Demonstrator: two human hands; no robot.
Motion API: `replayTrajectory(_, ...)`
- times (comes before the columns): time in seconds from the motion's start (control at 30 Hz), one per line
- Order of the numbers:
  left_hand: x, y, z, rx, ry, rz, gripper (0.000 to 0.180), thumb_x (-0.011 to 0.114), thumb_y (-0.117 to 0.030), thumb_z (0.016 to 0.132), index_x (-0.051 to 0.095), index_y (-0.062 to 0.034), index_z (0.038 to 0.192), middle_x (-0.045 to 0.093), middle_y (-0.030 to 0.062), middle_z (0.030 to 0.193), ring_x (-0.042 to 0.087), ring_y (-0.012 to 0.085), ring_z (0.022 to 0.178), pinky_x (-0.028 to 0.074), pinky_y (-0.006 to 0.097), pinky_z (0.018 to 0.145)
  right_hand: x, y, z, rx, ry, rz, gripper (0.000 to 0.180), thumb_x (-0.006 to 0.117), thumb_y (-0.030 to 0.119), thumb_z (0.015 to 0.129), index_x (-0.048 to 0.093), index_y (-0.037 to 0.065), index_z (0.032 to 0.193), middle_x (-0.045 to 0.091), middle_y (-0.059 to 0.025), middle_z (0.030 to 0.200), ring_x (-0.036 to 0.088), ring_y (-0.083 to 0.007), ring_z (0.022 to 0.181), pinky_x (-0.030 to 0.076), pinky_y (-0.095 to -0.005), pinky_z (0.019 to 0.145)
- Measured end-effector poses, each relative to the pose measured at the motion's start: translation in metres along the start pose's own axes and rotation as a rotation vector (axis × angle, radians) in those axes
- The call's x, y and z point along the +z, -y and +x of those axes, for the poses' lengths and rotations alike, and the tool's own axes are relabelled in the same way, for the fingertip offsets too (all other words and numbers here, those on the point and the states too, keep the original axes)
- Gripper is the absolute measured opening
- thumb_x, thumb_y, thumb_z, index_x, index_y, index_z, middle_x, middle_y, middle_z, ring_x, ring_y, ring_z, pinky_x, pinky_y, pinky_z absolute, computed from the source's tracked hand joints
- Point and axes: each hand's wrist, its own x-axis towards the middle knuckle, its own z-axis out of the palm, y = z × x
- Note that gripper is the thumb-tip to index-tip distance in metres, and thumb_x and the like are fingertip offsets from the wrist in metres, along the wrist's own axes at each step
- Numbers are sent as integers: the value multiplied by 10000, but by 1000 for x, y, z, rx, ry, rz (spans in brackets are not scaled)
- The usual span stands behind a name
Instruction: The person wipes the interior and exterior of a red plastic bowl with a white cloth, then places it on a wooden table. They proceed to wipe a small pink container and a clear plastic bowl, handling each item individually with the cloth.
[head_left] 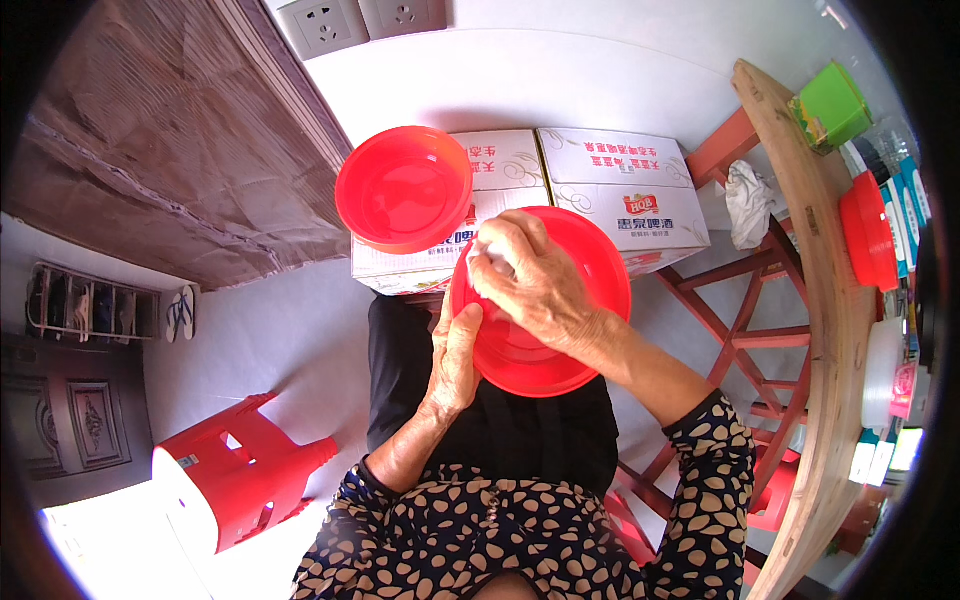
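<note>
Over my lap, a red plastic bowl [597, 268] is tilted a little toward me. Its left rim is gripped by my left hand [452, 362], thumb on the inner side and fingers mostly hidden behind the wall. Inside the bowl, near that same rim, my right hand [535, 285] is closed around a crumpled white wad [497, 262]; whether it is cloth or tissue I cannot tell. A second red bowl [405, 192] rests on the left white carton [510, 165], just beyond my hands.
Another white carton [625, 160] stands beside the first against the wall. To the right runs a wooden table [835, 330] with a green container [835, 105] and red bowls [866, 230]. A white cloth [748, 205] hangs by its edge. A red stool [240, 465] lies at lower left.
</note>
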Motion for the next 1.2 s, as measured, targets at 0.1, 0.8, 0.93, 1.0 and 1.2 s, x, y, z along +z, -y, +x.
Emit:
replayTrajectory(0.1, -1, -9, 0, -29, 60, 16, 549, 428, -165, 957, 249, -28, 1458, 428, 112, 1386, 390, 186, 1277, 306, 335, 1074, -8, -12, -3, -14, 62, -190, 323, 714, -6, 601, 597, 21, 900, 480, -101, 1040, 513, -277, 1000, 507, -347, 824)
replayTrajectory(0.8, 6, -11, 3, 26, 22, 24, 528, 431, -168, 958, 286, 1, 1437, 429, 111, 1393, 403, 185, 1268, 304, 330, 1073, -5, -5, 0, 158, -218, -113, 401, 695, -62, 640, 576, 34, 1011, 505, -121, 1030, 562, -271, 882, 523, -346, 699)
replayTrajectory(0.93, -4, -9, 4, 34, -9, 97, 534, 439, -176, 954, 289, -4, 1437, 432, 108, 1390, 409, 184, 1264, 306, 332, 1071, -23, -13, -2, 210, -56, -254, 518, 730, -2, 566, 561, 30, 1054, 504, -105, 1080, 547, -278, 929, 505, -360, 751)
replayTrajectory(1.0, -4, -9, 5, 45, -23, 100, 538, 443, -180, 955, 287, -10, 1440, 433, 109, 1388, 408, 185, 1264, 305, 332, 1071, -27, -22, -11, 139, -58, -420, 225, 663, 60, 729, 585, 0, 931, 520, -82, 987, 554, -204, 831, 509, -300, 693)
replayTrajectory(1.2, -7, -3, 7, 75, -22, 142, 586, 512, -259, 945, 296, -13, 1431, 424, 113, 1392, 417, 219, 1265, 324, 370, 1070, -23, -7, -45, 279, 131, -457, 134, 631, 57, 744, 586, -21, 843, 477, -92, 862, 533, -213, 762, 503, -311, 634)
